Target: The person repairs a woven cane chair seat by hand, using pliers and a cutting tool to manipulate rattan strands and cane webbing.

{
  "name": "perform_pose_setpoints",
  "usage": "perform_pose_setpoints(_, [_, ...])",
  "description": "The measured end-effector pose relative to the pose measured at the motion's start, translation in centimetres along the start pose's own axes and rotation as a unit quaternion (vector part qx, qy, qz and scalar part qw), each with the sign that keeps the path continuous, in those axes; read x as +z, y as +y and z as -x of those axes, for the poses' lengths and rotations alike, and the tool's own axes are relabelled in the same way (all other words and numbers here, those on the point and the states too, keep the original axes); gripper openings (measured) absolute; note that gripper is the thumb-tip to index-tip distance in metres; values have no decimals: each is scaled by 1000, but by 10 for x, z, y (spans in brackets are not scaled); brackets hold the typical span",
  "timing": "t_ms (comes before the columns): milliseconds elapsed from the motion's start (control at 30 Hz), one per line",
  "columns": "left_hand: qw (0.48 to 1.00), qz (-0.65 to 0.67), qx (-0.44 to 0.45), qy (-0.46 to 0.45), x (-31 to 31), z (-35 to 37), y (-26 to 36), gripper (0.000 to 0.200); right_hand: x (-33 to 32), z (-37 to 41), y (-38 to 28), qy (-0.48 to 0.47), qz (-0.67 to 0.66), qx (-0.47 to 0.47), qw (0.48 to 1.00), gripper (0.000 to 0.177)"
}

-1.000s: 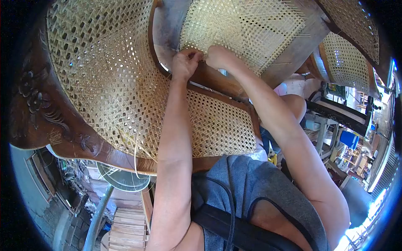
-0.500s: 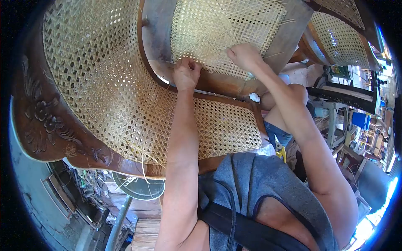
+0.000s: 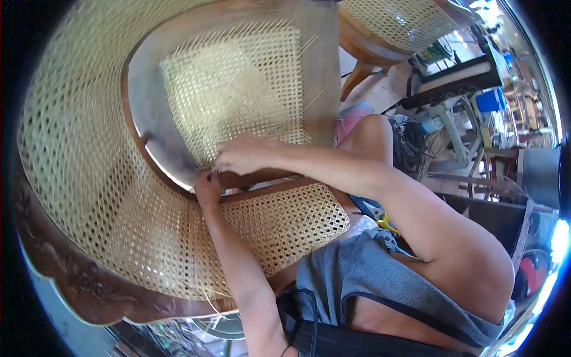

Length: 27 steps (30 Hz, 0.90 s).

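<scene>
A partly woven cane panel (image 3: 238, 83) is set in a wooden chair frame (image 3: 324, 71), with loose strand ends sticking out along its upper and right edges. At the panel's lower left corner, my right hand (image 3: 241, 154) has its fingers pinched together over the weave. My left hand (image 3: 208, 185) is just below it, fingers closed against the curved wooden rim. Any strand between the fingers is too small and blurred to make out. Finished cane webbing (image 3: 279, 220) spreads below and left of both hands, bordered by carved dark wood (image 3: 77, 273).
Another cane-panelled chair (image 3: 398, 24) stands at the upper right. Beyond my right knee are a dark frame with a pale panel (image 3: 455, 80), a blue container (image 3: 491, 100) and a grey wooden stand (image 3: 455, 134). A yellow-handled tool (image 3: 386, 224) lies by my lap.
My view has swung, shifting the chair left and down in the picture. My right hand has moved from the panel's right side to its lower left corner, close beside my left hand.
</scene>
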<state>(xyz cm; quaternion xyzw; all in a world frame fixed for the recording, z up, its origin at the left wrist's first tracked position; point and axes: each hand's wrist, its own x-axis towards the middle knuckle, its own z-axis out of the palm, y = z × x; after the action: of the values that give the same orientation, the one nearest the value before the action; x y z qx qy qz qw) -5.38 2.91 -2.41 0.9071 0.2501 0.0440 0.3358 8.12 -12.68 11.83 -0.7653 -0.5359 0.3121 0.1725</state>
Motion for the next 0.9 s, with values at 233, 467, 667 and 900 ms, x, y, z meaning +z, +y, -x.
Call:
perform_pose_setpoints(233, [1000,-2,-9,-8,-1,-1,0,23,-56,40,48,-29,226,41,973,22])
perform_pose_setpoints(467, [996,68,-51,-23,-6,-2,12,23,-180,128,153,114,300,129,938,20])
perform_pose_setpoints(667, [998,53,10,15,13,-8,-6,19,-187,134,164,184,159,129,961,28])
perform_pose_setpoints(900, [991,-97,-98,2,3,2,6,27,-153,109,188,206,54,21,977,41])
